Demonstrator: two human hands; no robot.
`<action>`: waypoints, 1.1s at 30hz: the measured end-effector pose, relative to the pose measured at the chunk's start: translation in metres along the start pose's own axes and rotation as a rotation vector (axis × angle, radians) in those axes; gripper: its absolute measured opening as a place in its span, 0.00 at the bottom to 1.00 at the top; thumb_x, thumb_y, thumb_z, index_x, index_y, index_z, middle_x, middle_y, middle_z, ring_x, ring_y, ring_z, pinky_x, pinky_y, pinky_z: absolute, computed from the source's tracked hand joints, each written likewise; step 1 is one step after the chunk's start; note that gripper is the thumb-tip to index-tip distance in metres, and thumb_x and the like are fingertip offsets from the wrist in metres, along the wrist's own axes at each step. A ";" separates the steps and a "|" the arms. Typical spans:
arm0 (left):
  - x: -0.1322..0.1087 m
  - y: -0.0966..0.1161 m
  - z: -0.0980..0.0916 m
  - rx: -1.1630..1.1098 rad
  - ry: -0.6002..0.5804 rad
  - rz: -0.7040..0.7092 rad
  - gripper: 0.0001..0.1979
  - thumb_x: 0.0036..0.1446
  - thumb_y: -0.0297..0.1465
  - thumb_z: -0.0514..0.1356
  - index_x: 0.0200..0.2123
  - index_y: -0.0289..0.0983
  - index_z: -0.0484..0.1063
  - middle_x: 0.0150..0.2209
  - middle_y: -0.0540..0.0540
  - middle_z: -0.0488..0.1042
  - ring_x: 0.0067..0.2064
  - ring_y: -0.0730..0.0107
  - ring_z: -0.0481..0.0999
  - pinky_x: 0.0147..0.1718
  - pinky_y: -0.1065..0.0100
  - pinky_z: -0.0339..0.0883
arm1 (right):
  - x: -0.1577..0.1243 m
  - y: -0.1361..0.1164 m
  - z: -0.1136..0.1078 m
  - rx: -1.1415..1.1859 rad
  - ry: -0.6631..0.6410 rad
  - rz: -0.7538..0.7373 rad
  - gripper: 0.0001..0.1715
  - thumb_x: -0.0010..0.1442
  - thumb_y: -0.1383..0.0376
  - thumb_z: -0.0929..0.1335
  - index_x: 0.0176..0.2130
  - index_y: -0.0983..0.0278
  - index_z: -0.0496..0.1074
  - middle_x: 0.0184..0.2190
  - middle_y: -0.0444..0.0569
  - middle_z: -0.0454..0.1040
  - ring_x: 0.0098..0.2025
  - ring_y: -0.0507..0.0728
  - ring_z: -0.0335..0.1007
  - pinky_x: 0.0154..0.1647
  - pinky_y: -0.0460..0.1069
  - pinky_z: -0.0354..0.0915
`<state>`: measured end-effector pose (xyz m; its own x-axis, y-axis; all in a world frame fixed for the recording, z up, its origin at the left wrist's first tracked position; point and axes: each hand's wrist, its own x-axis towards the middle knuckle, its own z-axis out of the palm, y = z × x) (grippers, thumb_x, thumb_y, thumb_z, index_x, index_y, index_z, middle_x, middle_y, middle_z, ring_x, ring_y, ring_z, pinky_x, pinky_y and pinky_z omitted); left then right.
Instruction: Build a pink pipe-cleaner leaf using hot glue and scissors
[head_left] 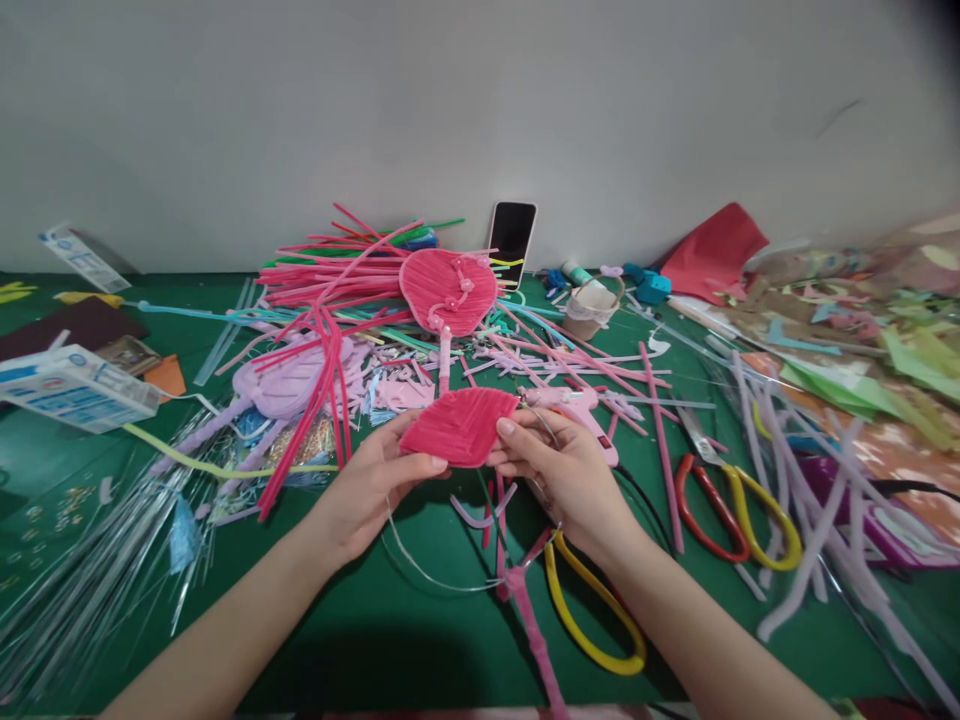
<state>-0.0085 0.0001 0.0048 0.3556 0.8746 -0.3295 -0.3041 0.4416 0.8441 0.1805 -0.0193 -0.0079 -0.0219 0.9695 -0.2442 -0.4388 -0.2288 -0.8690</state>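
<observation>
Between my hands is a deep-pink fan-shaped panel [459, 428] made of pipe cleaners laid side by side. My left hand [375, 478] grips its left end, thumb on top. At the right edge, my right hand [556, 462] pinches it between thumb and fingers. A thin wire loop [429, 583] runs below the panel, joined to a handle wrapped in pink pipe cleaner [534, 635]; whether the panel is fixed to this wire I cannot make out. Just beyond stands a finished-looking pink round fan [448, 290] with beaded trim. Yellow-handled scissors [600, 620] lie under my right wrist.
Red-and-yellow scissors [720, 500] lie at right near loose lilac pipe cleaners [814, 560]. A pink glue gun [577, 405] rests behind my right hand. Metal wires [97, 565] spread at left by a lilac fan [296, 380]. A phone [512, 240] leans on the wall.
</observation>
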 end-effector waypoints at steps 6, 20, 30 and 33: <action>0.001 0.001 0.001 0.045 0.019 0.021 0.17 0.43 0.22 0.73 0.39 0.39 0.79 0.34 0.53 0.82 0.35 0.74 0.79 0.38 0.75 0.70 | 0.001 0.000 0.000 -0.005 0.013 -0.006 0.16 0.48 0.57 0.78 0.31 0.65 0.76 0.24 0.44 0.79 0.25 0.49 0.77 0.28 0.39 0.72; 0.000 0.002 -0.001 0.079 -0.053 -0.018 0.15 0.42 0.24 0.73 0.37 0.38 0.80 0.32 0.52 0.81 0.35 0.71 0.77 0.41 0.71 0.69 | 0.000 -0.001 0.002 -0.011 0.007 0.012 0.17 0.46 0.57 0.79 0.31 0.64 0.75 0.22 0.43 0.79 0.24 0.50 0.77 0.27 0.40 0.72; -0.001 0.002 -0.001 0.145 -0.019 0.027 0.17 0.42 0.25 0.72 0.39 0.38 0.80 0.36 0.49 0.82 0.38 0.65 0.79 0.44 0.67 0.69 | -0.003 -0.002 0.003 -0.038 0.004 0.018 0.16 0.46 0.56 0.79 0.30 0.64 0.75 0.22 0.43 0.78 0.25 0.51 0.78 0.27 0.41 0.73; -0.001 0.003 -0.001 0.220 0.003 0.053 0.18 0.44 0.26 0.72 0.41 0.38 0.79 0.37 0.48 0.82 0.41 0.61 0.80 0.44 0.66 0.70 | -0.002 -0.002 0.002 -0.023 0.015 0.010 0.17 0.46 0.57 0.79 0.31 0.64 0.76 0.22 0.43 0.78 0.25 0.50 0.78 0.28 0.41 0.73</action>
<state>-0.0109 0.0006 0.0075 0.3420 0.8959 -0.2835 -0.1218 0.3414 0.9320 0.1800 -0.0207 -0.0048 -0.0127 0.9657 -0.2594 -0.4176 -0.2408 -0.8762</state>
